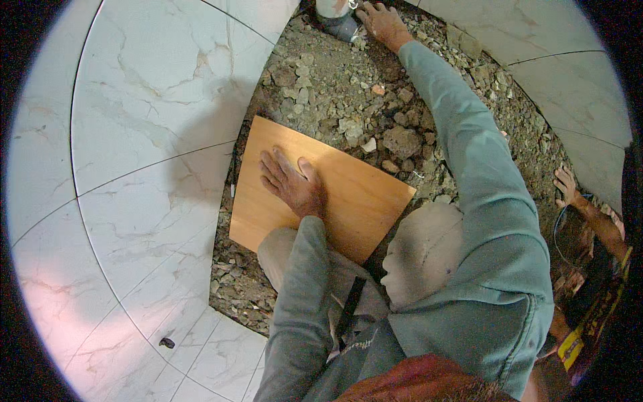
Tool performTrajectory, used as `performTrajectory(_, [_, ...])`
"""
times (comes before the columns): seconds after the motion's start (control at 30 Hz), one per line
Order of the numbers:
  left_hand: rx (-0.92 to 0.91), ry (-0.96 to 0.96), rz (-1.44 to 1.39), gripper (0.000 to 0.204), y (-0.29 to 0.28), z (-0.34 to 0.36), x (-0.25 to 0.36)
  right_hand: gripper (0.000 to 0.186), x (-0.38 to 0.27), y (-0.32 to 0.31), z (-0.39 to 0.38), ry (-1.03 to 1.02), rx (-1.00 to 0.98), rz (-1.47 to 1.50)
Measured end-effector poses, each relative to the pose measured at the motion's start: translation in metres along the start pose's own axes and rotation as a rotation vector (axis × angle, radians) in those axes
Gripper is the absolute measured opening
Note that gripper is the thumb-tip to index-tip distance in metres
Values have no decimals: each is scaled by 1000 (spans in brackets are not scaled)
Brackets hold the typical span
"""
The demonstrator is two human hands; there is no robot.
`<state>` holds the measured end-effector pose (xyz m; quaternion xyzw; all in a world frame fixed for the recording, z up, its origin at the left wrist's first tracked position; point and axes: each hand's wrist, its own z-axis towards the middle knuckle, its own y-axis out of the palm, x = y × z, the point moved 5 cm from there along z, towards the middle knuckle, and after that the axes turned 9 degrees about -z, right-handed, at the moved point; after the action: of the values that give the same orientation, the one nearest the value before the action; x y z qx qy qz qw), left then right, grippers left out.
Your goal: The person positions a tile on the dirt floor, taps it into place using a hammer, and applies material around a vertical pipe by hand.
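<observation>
My left hand (291, 184) lies flat on a light wooden board (362, 194), its fingers a little apart. The board rests over rubble, close to my knees. At the far end of my outstretched right arm, my right hand (386, 25) reaches low over the broken ground, fingers extended and apart. Beside its fingertips is a roundish object (338, 21), pale above and dark grey below, cut off by the top of the view; I cannot tell its kind. Whether the fingertips touch it is unclear.
Stony rubble (335, 100) fills a strip between pale marbled tiles (154, 120) on the left and more tiles (569, 80) on the right. Another person's hand (566, 185) rests at the right, near a thin cable (557, 231). A small dark scrap (167, 343) lies on the left tiles.
</observation>
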<state>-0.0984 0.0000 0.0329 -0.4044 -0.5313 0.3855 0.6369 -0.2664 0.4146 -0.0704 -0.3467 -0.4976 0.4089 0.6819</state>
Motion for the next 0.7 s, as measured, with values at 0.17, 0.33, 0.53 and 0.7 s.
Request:
performTrajectory(0.17, [37,8,-7,64,-1,0,0,28,15,-21,-14,-51,-221,56])
performTrajectory(0.33, [27,11,-18,65,0,0,-2,31,32,-41,-39,-154,-232,295])
performTrajectory(0.53, [10,15,-8,65,-3,0,0,31,50,-67,-37,-109,-1121,847])
performTrajectory(0.7, [3,9,-35,66,-4,1,1,40,14,-78,-5,-199,-22,600])
